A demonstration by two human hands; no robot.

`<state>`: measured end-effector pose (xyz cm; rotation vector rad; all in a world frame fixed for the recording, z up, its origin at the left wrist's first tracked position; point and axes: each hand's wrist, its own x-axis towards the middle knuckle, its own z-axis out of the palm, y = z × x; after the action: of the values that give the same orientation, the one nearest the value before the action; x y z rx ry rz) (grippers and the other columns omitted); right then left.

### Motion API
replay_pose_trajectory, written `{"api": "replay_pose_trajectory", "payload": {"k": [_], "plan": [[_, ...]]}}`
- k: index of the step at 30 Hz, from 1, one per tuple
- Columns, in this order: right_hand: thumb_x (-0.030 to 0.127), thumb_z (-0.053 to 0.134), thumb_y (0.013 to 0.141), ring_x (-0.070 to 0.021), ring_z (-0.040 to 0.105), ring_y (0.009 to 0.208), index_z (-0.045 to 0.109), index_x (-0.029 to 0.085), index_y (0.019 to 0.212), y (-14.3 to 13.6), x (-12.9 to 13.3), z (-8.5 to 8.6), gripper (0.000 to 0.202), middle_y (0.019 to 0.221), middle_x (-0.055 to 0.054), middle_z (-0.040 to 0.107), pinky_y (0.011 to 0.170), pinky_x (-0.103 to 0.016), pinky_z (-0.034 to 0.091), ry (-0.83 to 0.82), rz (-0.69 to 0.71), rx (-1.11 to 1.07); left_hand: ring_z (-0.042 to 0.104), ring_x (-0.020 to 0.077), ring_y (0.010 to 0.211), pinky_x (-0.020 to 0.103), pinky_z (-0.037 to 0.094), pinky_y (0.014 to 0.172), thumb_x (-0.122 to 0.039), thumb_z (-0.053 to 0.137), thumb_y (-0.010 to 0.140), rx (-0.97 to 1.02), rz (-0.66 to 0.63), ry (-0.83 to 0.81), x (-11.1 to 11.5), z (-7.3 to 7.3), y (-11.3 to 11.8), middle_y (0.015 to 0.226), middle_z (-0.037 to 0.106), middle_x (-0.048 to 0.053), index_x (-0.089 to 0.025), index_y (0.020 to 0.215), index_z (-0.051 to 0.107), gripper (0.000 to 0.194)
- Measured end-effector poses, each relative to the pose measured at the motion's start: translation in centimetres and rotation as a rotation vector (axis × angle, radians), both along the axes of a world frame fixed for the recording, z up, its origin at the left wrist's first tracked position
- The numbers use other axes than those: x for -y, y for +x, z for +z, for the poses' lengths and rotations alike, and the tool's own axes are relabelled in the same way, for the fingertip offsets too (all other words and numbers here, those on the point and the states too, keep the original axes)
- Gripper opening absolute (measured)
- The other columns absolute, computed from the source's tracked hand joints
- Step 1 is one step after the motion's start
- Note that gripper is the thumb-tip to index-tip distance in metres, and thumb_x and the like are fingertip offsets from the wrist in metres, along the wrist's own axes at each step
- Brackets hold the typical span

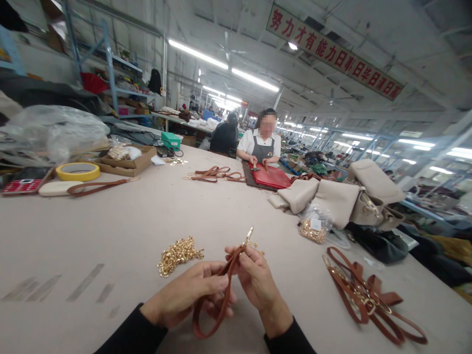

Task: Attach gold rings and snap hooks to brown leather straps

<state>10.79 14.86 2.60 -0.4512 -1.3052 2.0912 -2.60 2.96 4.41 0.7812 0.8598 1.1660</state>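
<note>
Between nearby gold fittings and farther straps, left hand and right hand pinch a brown loop.

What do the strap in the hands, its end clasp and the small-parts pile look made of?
Brown strap: probably leather or imitation, smooth, bending in a soft loop. Clasp: likely metal, polished gold tone, with bright highlights. Small-parts pile: probably metal too, glinting gold; plated or solid, unclear.

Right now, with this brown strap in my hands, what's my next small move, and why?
Perhaps tug the gold clasp gently with the right hand while the left hand steadies the brown strap: the clasp juts from the strap's end, but whether it's fastened is hidden.
</note>
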Motion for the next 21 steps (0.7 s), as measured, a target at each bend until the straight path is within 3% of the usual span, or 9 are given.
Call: {"api": "replay_pose_trajectory", "payload": {"k": [4,7,14,18,21], "plan": [[0.034,0.078,0.074,-0.0168,0.064,0.087,0.074,0.021,0.09,0.3,0.2,0.1,0.021,0.105,-0.005,0.072,0.079,-0.03,0.048,-0.089,0.089,-0.036,0.07,0.0206,0.071,0.027,0.051,0.064,-0.052,0.052,0.091,0.195,0.027,-0.031,-0.2,-0.7,0.8,0.085,0.069,0.011,-0.012,0.1,0.059,0.041],[0.033,0.076,0.077,-0.0168,0.065,0.09,0.074,0.021,0.093,0.3,0.4,0.0,0.02,0.106,-0.006,0.072,0.084,-0.031,0.048,-0.076,0.119,-0.074,0.066,0.0148,0.064,0.026,0.051,0.068,-0.043,0.065,0.086,0.217,0.081,-0.004,-0.5,-0.9,0.9,0.076,0.063,0.003,-0.013,0.094,0.062,0.032],[0.034,0.076,0.078,-0.0185,0.065,0.097,0.073,0.022,0.105,0.1,0.3,-0.1,0.029,0.107,-0.007,0.072,0.094,-0.035,0.044,-0.053,0.142,-0.076,0.055,0.01,0.058,0.018,0.04,0.055,-0.038,0.072,0.077,-0.089,0.238,0.053,-0.7,-0.2,0.8,0.066,0.058,0.0,-0.012,0.091,0.066,0.03],[0.036,0.077,0.077,-0.0192,0.065,0.096,0.073,0.022,0.105,0.1,0.3,-0.3,0.031,0.106,-0.007,0.072,0.094,-0.036,0.043,-0.038,0.136,-0.062,0.044,0.0085,0.051,0.018,0.03,0.047,-0.041,0.074,0.072,-0.155,0.291,-0.004,-0.7,0.2,1.0,0.059,0.056,-0.002,-0.013,0.095,0.066,0.036],[0.036,0.076,0.077,-0.0196,0.065,0.096,0.073,0.022,0.106,0.2,0.3,-0.2,0.033,0.106,-0.008,0.072,0.094,-0.036,0.043,-0.025,0.148,-0.058,0.043,0.008,0.053,0.018,0.03,0.051,-0.041,0.075,0.072,-0.168,0.311,0.027,-0.7,0.1,1.1,0.059,0.053,-0.003,-0.013,0.091,0.067,0.035]]}}
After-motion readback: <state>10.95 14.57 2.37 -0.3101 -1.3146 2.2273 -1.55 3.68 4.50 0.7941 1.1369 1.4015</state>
